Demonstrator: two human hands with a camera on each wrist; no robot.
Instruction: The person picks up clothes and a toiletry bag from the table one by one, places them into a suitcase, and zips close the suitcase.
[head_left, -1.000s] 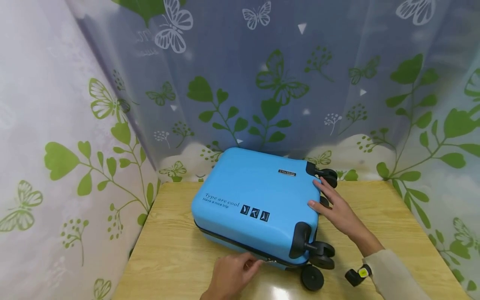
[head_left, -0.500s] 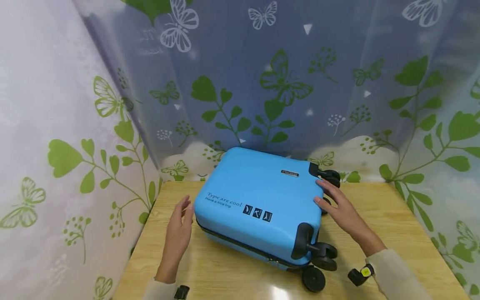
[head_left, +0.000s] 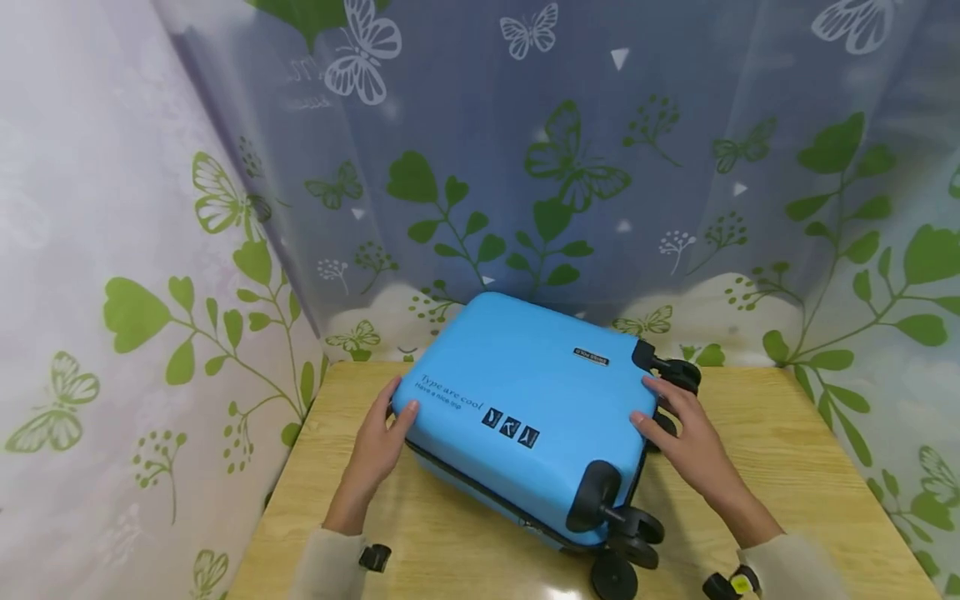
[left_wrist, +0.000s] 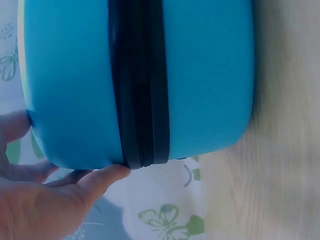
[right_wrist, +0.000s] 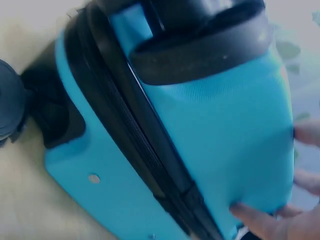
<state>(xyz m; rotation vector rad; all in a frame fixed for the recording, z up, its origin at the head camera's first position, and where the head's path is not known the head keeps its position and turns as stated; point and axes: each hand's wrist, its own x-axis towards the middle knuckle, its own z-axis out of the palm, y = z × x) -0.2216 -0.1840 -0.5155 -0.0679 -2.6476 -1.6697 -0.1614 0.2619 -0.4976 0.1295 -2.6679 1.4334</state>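
A light blue hard-shell suitcase (head_left: 517, 367) lies flat on the wooden table, its wheeled end to the right. My left hand (head_left: 378, 446) holds the left end, thumb on the top shell; in the left wrist view its fingers reach round the corner to the black zipper band (left_wrist: 142, 110). Opposite, my right hand (head_left: 690, 437) holds the wheeled end between the black wheels (head_left: 636, 533), with a thumb and a finger on the top edge. The zipper pulls (head_left: 528, 525) hang on the near side, close to the front right corner. The suitcase's underside is hidden.
A patterned curtain (head_left: 465, 100) with leaves and butterflies stands behind the wooden table (head_left: 322, 483) and along both sides. The suitcase's far side is near the back curtain. Each wrist carries a small black camera (head_left: 375, 557).
My left hand has left the zipper pulls and moved to the suitcase's left end. Since half a second ago the suitcase has turned slightly clockwise, my right hand staying on its wheeled end.
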